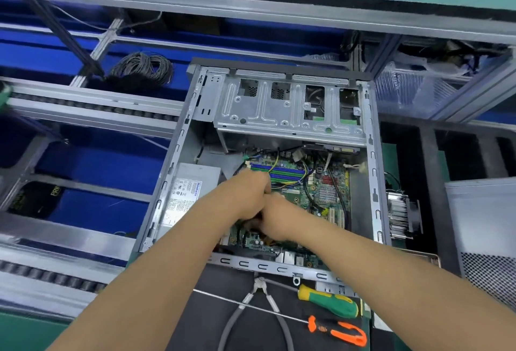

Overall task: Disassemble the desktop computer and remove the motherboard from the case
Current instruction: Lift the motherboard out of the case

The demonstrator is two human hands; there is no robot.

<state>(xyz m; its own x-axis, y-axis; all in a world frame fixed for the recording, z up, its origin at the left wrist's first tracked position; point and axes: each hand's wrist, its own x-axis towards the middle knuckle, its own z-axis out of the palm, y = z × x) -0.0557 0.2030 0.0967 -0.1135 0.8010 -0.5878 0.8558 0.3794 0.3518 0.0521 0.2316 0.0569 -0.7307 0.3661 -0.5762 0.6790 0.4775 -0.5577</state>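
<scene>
Head view: the case (178, 171) lies open on the bench, the motherboard (321, 191) still seated in its floor, cables (279, 164) running across it. Both hands meet over the board's near-left part. The left hand (245, 197) is curled, knuckles up; the right hand (276, 219) is curled beside it, touching it. What they pinch is hidden, probably a connector or cable. The step looks like unplugging leads before unscrewing the board. Next calls for a straight pull, then a screwdriver (328, 300) lying by the bench's near edge beside pliers (261, 294).
</scene>
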